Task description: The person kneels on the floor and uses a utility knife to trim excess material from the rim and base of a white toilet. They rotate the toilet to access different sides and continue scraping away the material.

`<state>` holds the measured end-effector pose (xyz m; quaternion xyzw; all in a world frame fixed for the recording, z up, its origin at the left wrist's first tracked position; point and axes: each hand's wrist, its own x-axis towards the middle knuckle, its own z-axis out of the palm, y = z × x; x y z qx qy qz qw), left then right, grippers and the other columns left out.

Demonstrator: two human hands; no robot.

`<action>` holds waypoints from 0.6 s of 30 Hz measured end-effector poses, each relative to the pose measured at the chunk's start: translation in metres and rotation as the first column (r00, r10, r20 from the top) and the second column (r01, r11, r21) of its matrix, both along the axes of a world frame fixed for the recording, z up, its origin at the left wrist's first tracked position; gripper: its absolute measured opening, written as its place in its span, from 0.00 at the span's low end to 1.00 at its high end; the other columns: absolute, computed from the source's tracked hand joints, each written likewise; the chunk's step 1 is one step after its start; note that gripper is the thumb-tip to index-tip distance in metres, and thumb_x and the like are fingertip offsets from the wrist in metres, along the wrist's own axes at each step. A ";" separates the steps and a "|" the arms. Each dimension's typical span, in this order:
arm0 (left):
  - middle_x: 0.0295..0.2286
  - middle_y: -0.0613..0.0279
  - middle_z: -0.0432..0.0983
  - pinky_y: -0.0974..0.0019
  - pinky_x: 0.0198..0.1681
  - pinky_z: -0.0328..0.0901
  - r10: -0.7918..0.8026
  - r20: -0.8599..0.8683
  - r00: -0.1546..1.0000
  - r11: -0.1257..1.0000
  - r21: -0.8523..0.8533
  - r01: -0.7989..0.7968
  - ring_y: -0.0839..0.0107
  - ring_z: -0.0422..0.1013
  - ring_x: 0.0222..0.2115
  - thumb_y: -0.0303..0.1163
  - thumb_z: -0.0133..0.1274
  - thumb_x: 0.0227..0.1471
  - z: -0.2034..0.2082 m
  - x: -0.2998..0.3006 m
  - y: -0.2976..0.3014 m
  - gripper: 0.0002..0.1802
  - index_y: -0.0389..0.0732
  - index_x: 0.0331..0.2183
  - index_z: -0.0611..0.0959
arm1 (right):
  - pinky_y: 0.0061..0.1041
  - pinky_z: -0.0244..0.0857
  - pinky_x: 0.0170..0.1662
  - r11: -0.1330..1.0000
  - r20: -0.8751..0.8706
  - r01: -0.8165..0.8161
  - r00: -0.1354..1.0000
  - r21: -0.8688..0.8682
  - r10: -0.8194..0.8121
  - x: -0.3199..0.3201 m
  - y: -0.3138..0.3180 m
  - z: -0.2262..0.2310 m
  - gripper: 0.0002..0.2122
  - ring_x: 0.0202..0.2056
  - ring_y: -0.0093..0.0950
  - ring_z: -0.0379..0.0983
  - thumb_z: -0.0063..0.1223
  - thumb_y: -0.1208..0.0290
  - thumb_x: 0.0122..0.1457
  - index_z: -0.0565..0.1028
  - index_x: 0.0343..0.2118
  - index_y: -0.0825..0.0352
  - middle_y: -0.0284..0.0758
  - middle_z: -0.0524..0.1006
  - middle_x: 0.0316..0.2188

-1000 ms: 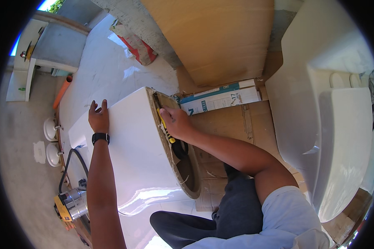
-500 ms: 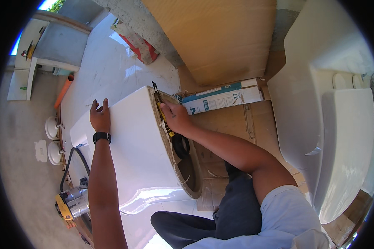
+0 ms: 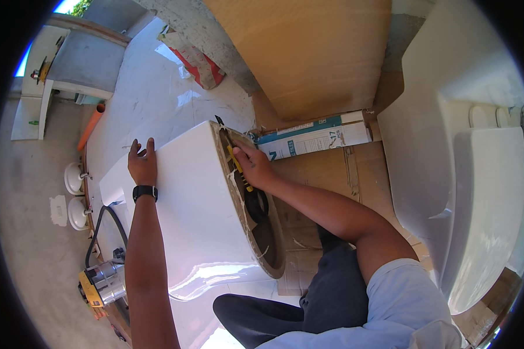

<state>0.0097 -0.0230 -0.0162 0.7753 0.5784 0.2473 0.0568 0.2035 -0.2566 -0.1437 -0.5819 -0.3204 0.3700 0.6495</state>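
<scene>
My right hand (image 3: 255,167) is gripping a yellow-black cutter (image 3: 237,164) against the rim of the white ceramic piece (image 3: 201,198), just to its left. Pale shreds hang below my fingers; I judge the work half-way, rough residue remains. My left hand (image 3: 142,168), loosely open, rests farther left.

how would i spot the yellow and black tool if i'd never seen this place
Find the big glossy white piece lying in the middle of the view. At its open, brown-rimmed right end, the right hand grips a slim tool. Its yellow-and-black body and dark tip set it apart from the white piece and the teal-and-white box beyond.
</scene>
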 end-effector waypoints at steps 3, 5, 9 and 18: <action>0.51 0.45 0.78 0.59 0.49 0.73 0.006 0.007 1.000 1.000 -0.005 -0.006 0.59 0.80 0.46 0.52 0.62 0.55 0.000 -0.002 -0.001 0.41 0.31 0.59 0.75 | 0.30 0.66 0.55 1.000 -0.119 0.003 0.993 -0.014 -0.005 -0.002 0.004 -0.007 0.28 0.52 0.36 0.77 0.46 0.51 0.71 0.72 0.59 0.75 0.50 0.80 0.48; 0.51 0.45 0.78 0.59 0.49 0.73 0.009 0.001 1.000 1.000 -0.008 -0.009 0.59 0.80 0.46 0.53 0.61 0.55 0.000 -0.002 0.000 0.41 0.31 0.59 0.75 | 0.30 0.65 0.57 0.998 -0.208 -0.044 0.977 -0.042 0.034 -0.004 0.005 -0.011 0.27 0.53 0.35 0.76 0.46 0.52 0.71 0.72 0.59 0.75 0.49 0.80 0.50; 0.50 0.45 0.78 0.59 0.49 0.73 -0.010 -0.014 1.000 1.000 0.002 0.010 0.59 0.80 0.46 0.53 0.61 0.56 0.000 -0.003 0.001 0.41 0.30 0.59 0.75 | 0.29 0.70 0.46 0.997 -0.102 0.063 0.993 0.034 -0.060 -0.009 0.005 -0.016 0.25 0.40 0.30 0.78 0.47 0.55 0.71 0.71 0.59 0.74 0.47 0.82 0.42; 0.50 0.44 0.78 0.59 0.48 0.74 -0.008 -0.018 1.000 1.000 0.018 0.008 0.58 0.80 0.45 0.54 0.62 0.55 0.000 -0.002 0.001 0.42 0.30 0.58 0.75 | 0.26 0.69 0.36 1.000 -0.120 0.015 0.993 -0.015 -0.017 -0.004 0.003 -0.015 0.25 0.29 0.23 0.76 0.50 0.57 0.70 0.72 0.59 0.74 0.42 0.82 0.31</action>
